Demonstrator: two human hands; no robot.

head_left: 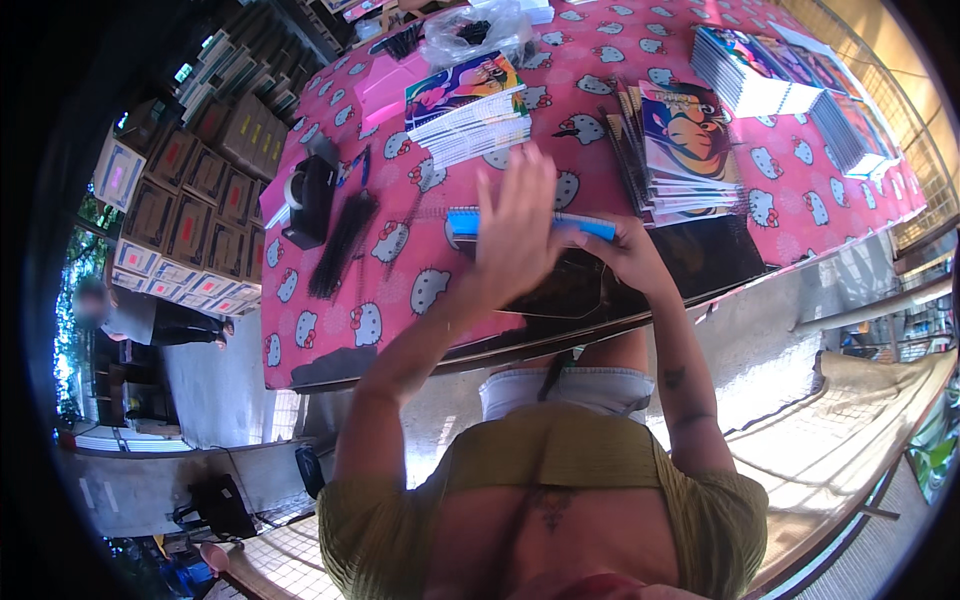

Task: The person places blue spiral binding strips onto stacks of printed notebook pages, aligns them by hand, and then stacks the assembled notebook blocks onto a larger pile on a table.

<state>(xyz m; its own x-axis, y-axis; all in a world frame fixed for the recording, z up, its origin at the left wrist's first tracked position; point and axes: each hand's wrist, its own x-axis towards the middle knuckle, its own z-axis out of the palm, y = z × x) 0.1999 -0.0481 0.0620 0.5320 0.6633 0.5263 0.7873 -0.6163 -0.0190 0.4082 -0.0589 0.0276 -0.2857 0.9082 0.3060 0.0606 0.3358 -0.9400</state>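
Blue piece [465,222] at the near side of the worktop [390,300], roughly level, edge-on to view. Right hand [635,255]: grip closed on the right end of the blue piece. Left hand [518,215]: fingers extended, unclenched, motion-blurred, across the middle; cannot tell pressure or any contact behind. Faint dark coil [425,212] just off the left end. Step, by judgement: steadying and working along the blue edge. Best done with right end pinned firmly, left fingers flat and light, no twisting. Avoid snagging loose black coils [345,240] at left, or nudging notebook stacks, far [465,130] and right [690,140].
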